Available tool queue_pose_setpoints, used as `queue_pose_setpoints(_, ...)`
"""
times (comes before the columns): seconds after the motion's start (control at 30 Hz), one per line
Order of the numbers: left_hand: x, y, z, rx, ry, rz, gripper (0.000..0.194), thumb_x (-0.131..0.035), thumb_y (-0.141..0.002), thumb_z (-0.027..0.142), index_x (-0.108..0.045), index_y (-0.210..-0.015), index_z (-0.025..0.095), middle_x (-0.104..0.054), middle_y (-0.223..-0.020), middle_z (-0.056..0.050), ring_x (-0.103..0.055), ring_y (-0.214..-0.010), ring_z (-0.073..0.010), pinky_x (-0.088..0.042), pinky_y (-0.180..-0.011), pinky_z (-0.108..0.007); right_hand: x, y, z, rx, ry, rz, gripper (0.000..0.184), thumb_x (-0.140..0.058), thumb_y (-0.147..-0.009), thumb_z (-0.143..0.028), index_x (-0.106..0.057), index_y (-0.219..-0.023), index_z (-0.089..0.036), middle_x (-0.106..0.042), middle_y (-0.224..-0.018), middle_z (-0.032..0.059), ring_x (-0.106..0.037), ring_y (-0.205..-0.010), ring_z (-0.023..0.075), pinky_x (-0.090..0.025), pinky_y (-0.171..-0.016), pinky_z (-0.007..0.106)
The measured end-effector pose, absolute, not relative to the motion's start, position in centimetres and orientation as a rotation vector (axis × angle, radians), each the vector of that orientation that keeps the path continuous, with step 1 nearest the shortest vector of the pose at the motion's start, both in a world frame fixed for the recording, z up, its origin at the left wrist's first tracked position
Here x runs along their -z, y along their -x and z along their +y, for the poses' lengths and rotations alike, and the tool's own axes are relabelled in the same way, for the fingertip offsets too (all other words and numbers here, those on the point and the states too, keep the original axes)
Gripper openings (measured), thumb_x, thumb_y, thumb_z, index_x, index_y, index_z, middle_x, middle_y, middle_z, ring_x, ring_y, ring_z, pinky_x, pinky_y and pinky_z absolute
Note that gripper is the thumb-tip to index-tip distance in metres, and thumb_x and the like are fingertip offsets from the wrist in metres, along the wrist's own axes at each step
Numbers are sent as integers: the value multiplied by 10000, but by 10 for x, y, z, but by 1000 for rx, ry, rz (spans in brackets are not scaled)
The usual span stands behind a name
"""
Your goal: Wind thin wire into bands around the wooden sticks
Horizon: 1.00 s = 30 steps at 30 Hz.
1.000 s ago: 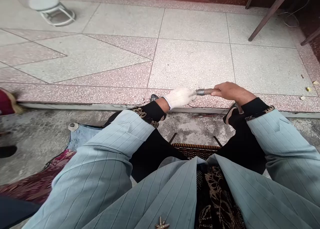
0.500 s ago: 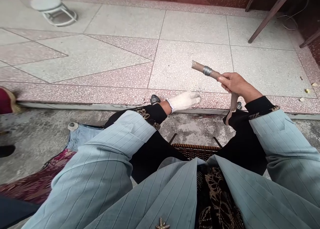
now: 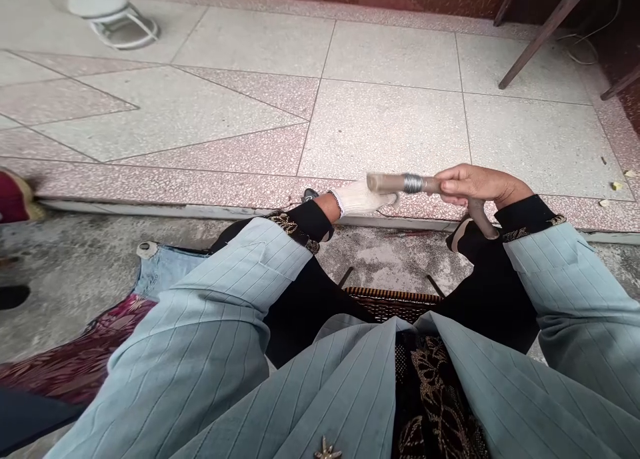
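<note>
My right hand (image 3: 480,184), bare, is closed around a bent wooden stick (image 3: 387,183) with silver wire wound about its middle. One arm of the stick points left, nearly level. A second arm angles down below my palm toward my knee. Under the stick's left end is my left hand (image 3: 357,199), in a white knitted glove, low over the step edge (image 3: 240,210). Its fingers look curled, and what lies in them, if anything, is hidden. I cannot tell whether the stick touches the glove.
A white stool (image 3: 107,12) stands far left on the tiled floor. Wooden legs (image 3: 545,35) rise at the far right. A thin reddish rod (image 3: 410,233) lies below the step. A woven seat edge (image 3: 393,302) shows between my knees. Cloth (image 3: 100,339) lies at left, beside a red shoe (image 3: 13,199).
The stick's left end was near the glove, rose above it half a second ago, and has come down over the glove again. My left hand has stayed low at the step edge.
</note>
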<state>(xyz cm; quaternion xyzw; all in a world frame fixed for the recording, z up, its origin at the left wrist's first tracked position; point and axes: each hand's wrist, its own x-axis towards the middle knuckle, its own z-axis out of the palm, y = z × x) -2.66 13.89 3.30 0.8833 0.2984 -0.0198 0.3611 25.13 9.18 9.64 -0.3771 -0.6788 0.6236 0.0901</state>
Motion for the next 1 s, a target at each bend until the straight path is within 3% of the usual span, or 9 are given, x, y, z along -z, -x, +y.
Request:
queue_pose_setpoints(0.1,-35,30,142,71,-2429,703,319,-431,-945,328,-685,-1031,156,-685,-854,-49,-548,-667,-133,-337,-592,-246,-93,-250,92,-2057,1096,-2170,424,-567,-916,-590,-613,-864,-172,-471,-635,-38,-419,-521,81,-370,-532,239)
queue_pose_setpoints(0.2,-39,31,143,118,-2629,763,375,-371,-981,375,-683,-1070,187,-681,-838,-48,-533,-639,-140,-276,-568,-265,-89,-245,92,-2030,1220,-2302,451,-564,-901,-609,-671,-943,-174,-497,-622,-32,-428,-534,99,-365,-546,255)
queue_pose_setpoints(0.3,-43,30,140,169,-2731,848,414,-339,-996,405,-684,-1083,195,-673,-803,-58,-546,-634,-157,-246,-562,-282,-89,-241,93,-1788,1429,-2446,473,-579,-873,-618,-724,-981,-180,-576,-649,2,-474,-580,130,-382,-586,282)
queue_pose_setpoints(0.47,-47,23,129,202,-2779,897,393,-366,-987,388,-691,-1038,173,-679,-801,-84,-582,-645,-182,-274,-569,-298,-90,-236,96,-1407,1707,-2599,445,-583,-870,-572,-751,-1059,-206,-704,-872,74,-590,-760,206,-417,-682,321)
queue_pose_setpoints(0.73,-47,16,129,-42,-2339,1041,394,-343,-993,375,-659,-945,145,-614,-736,-35,-512,-606,-128,-329,-592,-259,-83,-229,104,-724,2061,-2259,419,-549,-906,-534,-720,-1059,-183,-674,-897,110,-581,-777,222,-407,-661,347)
queue_pose_setpoints(0.87,-53,17,126,-186,-2149,898,323,-380,-972,317,-625,-861,139,-532,-665,5,-444,-571,-96,-332,-587,-236,-85,-234,105,-1000,1865,-1829,367,-535,-933,-508,-665,-959,-166,-555,-672,40,-460,-558,130,-384,-533,299)
queue_pose_setpoints(1.0,-55,16,122,-276,-1977,837,294,-392,-964,320,-614,-897,139,-477,-657,21,-400,-554,-84,-319,-553,-223,-88,-238,100,-1272,1584,-1612,414,-517,-934,-585,-609,-971,-183,-459,-617,-10,-372,-487,93,-353,-463,267)
